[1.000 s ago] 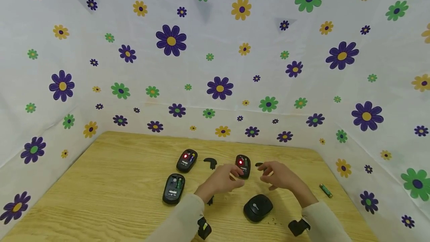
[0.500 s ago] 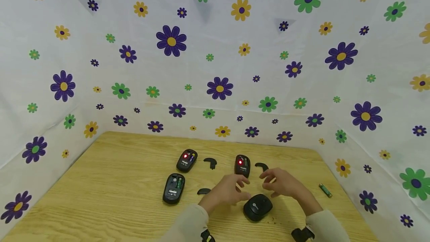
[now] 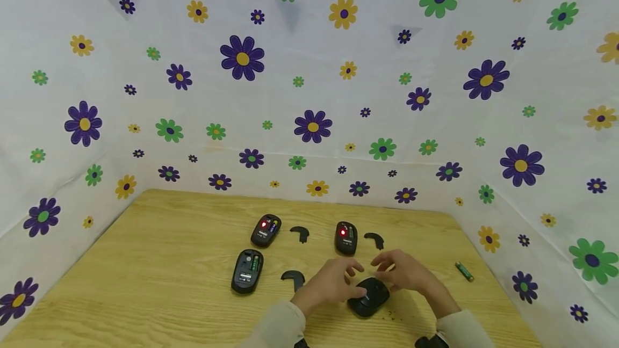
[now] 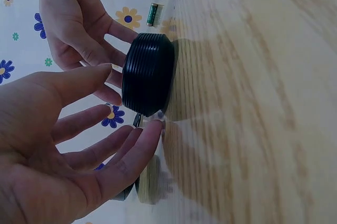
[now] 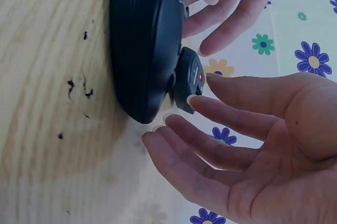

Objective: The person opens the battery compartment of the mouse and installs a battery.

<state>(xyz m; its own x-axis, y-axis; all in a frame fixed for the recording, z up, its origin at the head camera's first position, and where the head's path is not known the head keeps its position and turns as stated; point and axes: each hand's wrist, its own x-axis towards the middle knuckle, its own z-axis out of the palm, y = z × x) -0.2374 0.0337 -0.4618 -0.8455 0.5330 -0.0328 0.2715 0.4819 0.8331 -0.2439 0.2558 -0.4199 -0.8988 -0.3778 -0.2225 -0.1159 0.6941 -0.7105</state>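
A black computer mouse [image 3: 371, 301] sits right side up on the wooden table, between and just in front of both hands. My left hand [image 3: 331, 282] is at its left side, fingers loosely bent, the thumb overlapping its top in the head view. At its far right edge is my right hand [image 3: 405, 273], fingers spread and slightly curved. The left wrist view shows the mouse's ribbed side [image 4: 145, 74] beyond the left fingertips. In the right wrist view the right hand [image 5: 247, 145] has space between its thumb and fingers, with the fingertips near the mouse's end.
Three upturned mice lie farther off: one [image 3: 266, 231] and another [image 3: 346, 238] with red lights glowing, and one [image 3: 247, 272] unlit. Black battery covers [image 3: 301, 233] lie beside them. A green battery [image 3: 464, 272] is at the right; dark crumbs [image 3: 391, 316] lie near the mouse.
Both hands have come back toward the near mouse from the upturned mouse and cover behind it. The left thumb now overlaps the near mouse, and a battery cover at left has come into view.
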